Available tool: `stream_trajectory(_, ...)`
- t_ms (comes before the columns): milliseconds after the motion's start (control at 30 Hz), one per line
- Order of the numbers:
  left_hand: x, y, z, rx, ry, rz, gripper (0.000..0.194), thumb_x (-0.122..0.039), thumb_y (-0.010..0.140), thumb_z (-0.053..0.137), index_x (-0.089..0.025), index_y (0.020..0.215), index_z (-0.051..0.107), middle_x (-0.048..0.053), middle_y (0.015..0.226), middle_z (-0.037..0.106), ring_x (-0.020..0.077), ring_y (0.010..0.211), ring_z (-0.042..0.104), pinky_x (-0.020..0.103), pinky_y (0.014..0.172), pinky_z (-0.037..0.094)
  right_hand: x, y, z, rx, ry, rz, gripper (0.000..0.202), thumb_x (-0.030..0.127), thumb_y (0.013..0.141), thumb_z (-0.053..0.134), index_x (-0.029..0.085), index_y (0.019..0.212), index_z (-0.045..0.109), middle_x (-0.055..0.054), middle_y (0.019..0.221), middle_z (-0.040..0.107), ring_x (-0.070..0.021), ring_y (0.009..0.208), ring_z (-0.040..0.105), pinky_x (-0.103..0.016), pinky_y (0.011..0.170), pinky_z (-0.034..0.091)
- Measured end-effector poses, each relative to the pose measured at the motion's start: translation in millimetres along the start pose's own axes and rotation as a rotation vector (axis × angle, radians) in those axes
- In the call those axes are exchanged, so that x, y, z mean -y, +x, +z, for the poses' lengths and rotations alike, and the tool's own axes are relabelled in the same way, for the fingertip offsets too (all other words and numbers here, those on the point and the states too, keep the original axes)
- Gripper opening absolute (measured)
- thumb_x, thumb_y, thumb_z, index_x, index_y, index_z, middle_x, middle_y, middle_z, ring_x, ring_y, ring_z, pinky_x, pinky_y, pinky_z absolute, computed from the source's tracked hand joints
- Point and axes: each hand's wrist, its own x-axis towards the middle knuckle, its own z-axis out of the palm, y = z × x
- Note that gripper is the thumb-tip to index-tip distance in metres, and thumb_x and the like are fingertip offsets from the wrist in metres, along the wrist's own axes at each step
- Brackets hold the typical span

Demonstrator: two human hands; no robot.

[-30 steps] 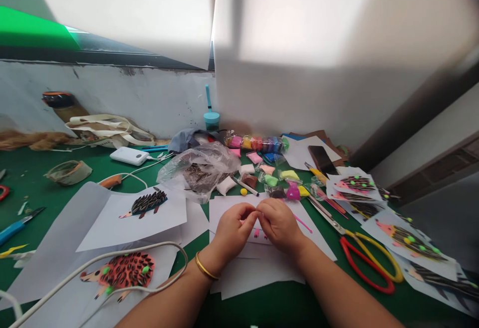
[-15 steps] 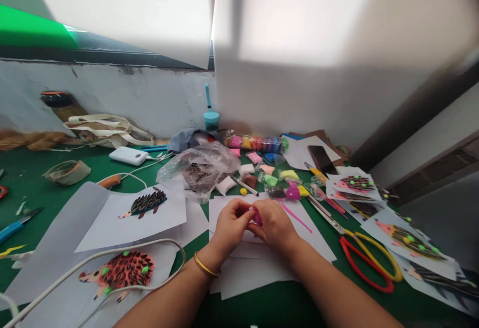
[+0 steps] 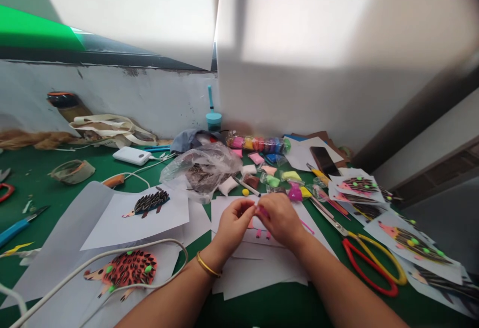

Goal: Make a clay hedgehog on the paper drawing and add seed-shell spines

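Note:
Both hands meet above the middle sheet of paper (image 3: 318,243). My left hand (image 3: 235,221), with a gold bangle at the wrist, pinches one side of a small piece of purple clay (image 3: 263,212). My right hand (image 3: 280,218) is closed on the other side of it, and its fingers hide most of the piece. Beneath them the paper carries a pink clay figure with small pink feet (image 3: 263,235), largely covered by my hands. A thin pink clay strip (image 3: 308,226) lies to the right, partly behind my right hand.
Bagged clay, including a purple lump (image 3: 295,192), lies beyond the hands near a plastic bag of seeds (image 3: 204,173). Large scissors (image 3: 346,233) rest to the right beside hedgehog pictures (image 3: 409,241). A white cable (image 3: 112,248) loops over the papers at left.
The fingers have shifted around the purple clay, with my right hand turned slightly. The pink feet on the paper now show below the hands. The whole view has moved a little.

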Motion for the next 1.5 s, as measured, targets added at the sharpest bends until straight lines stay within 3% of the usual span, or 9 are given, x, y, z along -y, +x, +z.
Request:
stream_trajectory(67, 1.2, 1.7, -2.6, -0.082, 0.038, 0.060, 0.029, -0.039, 0.082, 0.066, -0.017, 0.100, 0.066, 0.007, 0.095, 0.069, 0.0186, 0.084, 0.064, 0.031, 0.075, 0.052, -25.1, 15.0, -12.3, -0.031, -0.140, 0.142, 0.020, 0.039, 0.091, 0.059, 0.018, 0.089, 0.060, -0.007, 0.086, 0.065, -0.0229, 0.082, 0.055, -0.035, 0.077, 0.034)
stream_trajectory(133, 2.7, 3.9, -6.2, -0.153, 0.080, 0.103, 0.027, -0.038, 0.085, 0.063, -0.017, 0.102, 0.065, 0.007, 0.097, 0.068, 0.0189, 0.090, 0.063, 0.032, 0.082, 0.050, -55.3, 34.7, -24.4, 0.031, -0.286, 0.264, 0.018, 0.036, 0.088, 0.062, 0.019, 0.093, 0.063, -0.009, 0.093, 0.067, -0.0261, 0.092, 0.056, -0.037, 0.079, 0.035)
stream_trajectory(233, 4.6, 6.7, -10.4, -0.196, 0.088, 0.110, 0.025, -0.037, 0.086, 0.060, -0.018, 0.101, 0.065, 0.006, 0.093, 0.068, 0.0184, 0.089, 0.062, 0.031, 0.082, 0.048, -97.4, 65.4, -35.2, 0.313, -0.385, 0.471, 0.023, 0.039, 0.087, 0.062, 0.022, 0.101, 0.067, -0.010, 0.105, 0.069, -0.0293, 0.104, 0.056, -0.038, 0.083, 0.038)
stream_trajectory(400, 4.8, 7.9, -10.3, -0.217, 0.040, 0.062, 0.023, -0.036, 0.086, 0.059, -0.018, 0.099, 0.064, 0.005, 0.092, 0.067, 0.0177, 0.088, 0.060, 0.030, 0.080, 0.047, -140.3, 103.4, -26.2, 0.491, -0.347, 0.500, 0.021, 0.039, 0.088, 0.060, 0.028, 0.096, 0.076, -0.006, 0.105, 0.074, -0.0253, 0.098, 0.064, -0.034, 0.082, 0.043)
stream_trajectory(533, 6.2, 8.2, -9.0, -0.217, 0.017, 0.039, 0.023, -0.036, 0.086, 0.059, -0.018, 0.099, 0.064, 0.005, 0.092, 0.066, 0.0182, 0.090, 0.061, 0.031, 0.082, 0.047, -159.3, 124.2, -3.0, 0.507, -0.391, 0.504, 0.030, 0.025, 0.093, 0.056, 0.024, 0.120, 0.069, -0.011, 0.125, 0.067, -0.0267, 0.113, 0.061, -0.034, 0.091, 0.045)
stream_trajectory(700, 10.9, 10.5, -10.2, -0.255, 0.023, 0.015, 0.024, -0.036, 0.084, 0.060, -0.017, 0.099, 0.063, 0.006, 0.095, 0.067, 0.0189, 0.091, 0.061, 0.031, 0.083, 0.048, -171.9, 138.0, 23.5, 0.620, -0.414, 0.474, 0.032, 0.035, 0.096, 0.059, 0.019, 0.124, 0.059, -0.010, 0.127, 0.060, -0.0222, 0.107, 0.062, -0.043, 0.091, 0.054)
stream_trajectory(867, 10.4, 10.1, -9.5, -0.279, -0.011, -0.033, 0.025, -0.036, 0.084, 0.060, -0.017, 0.100, 0.063, 0.006, 0.097, 0.067, 0.0195, 0.092, 0.062, 0.032, 0.084, 0.049, -178.9, 140.9, 28.4, 0.690, -0.427, 0.482, 0.031, 0.035, 0.096, 0.059, 0.019, 0.123, 0.059, -0.009, 0.127, 0.060, -0.0216, 0.106, 0.063, -0.042, 0.089, 0.055)
stream_trajectory(1367, 13.2, 10.3, -8.7, -0.274, 0.026, -0.028, 0.024, -0.035, 0.084, 0.059, -0.017, 0.098, 0.064, 0.007, 0.096, 0.067, 0.0208, 0.094, 0.062, 0.034, 0.085, 0.049, -177.4, 138.3, 35.2, 0.663, -0.477, 0.534, 0.032, 0.035, 0.096, 0.058, 0.019, 0.124, 0.058, -0.009, 0.127, 0.060, -0.0215, 0.105, 0.063, -0.043, 0.089, 0.055)
stream_trajectory(1500, 11.5, 10.0, -8.7, -0.274, 0.039, -0.033, 0.023, -0.035, 0.084, 0.059, -0.017, 0.098, 0.064, 0.007, 0.096, 0.067, 0.0206, 0.093, 0.062, 0.033, 0.084, 0.049, -173.1, 129.3, 28.3, 0.562, -0.434, 0.513, 0.032, 0.026, 0.089, 0.066, 0.019, 0.120, 0.065, -0.016, 0.128, 0.061, -0.0301, 0.118, 0.057, -0.046, 0.097, 0.048)
